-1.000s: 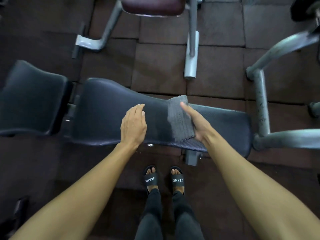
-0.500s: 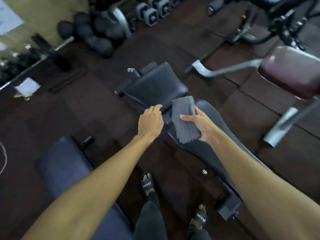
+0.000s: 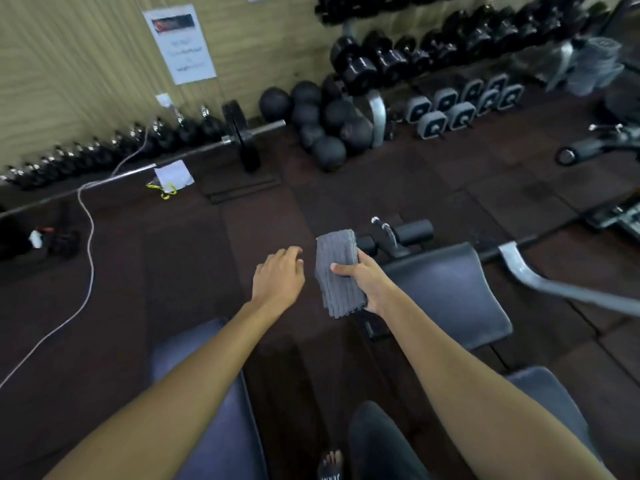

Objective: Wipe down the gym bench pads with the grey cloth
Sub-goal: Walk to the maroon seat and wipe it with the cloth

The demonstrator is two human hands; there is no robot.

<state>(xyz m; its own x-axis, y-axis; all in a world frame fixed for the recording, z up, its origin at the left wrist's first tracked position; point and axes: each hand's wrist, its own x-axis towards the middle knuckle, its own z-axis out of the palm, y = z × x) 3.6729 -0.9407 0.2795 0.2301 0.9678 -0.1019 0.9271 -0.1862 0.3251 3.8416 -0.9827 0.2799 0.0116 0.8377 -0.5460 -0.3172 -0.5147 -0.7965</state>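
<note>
My right hand (image 3: 365, 282) grips a folded grey cloth (image 3: 337, 275) and holds it up in the air, off any pad. Just to its left my left hand (image 3: 277, 277) hovers empty with fingers loosely spread over the dark floor. A dark bench pad (image 3: 446, 296) lies right of the cloth, with black foam rollers (image 3: 412, 233) at its far end. A second dark pad (image 3: 221, 403) sits below my left forearm. A third pad (image 3: 547, 400) shows at the lower right, partly hidden by my right arm.
Dumbbell racks (image 3: 450, 53), black medicine balls (image 3: 322, 126) and a loaded barbell (image 3: 242, 136) line the far wall. A white cable (image 3: 88, 258) runs across the floor at left. A grey machine frame (image 3: 554, 285) crosses at right. My leg and sandal (image 3: 330, 465) are at the bottom.
The view has swung up and left from the long bench pad toward the wall. My right hand lifted the cloth off the pad, and my left hand left the pad too.
</note>
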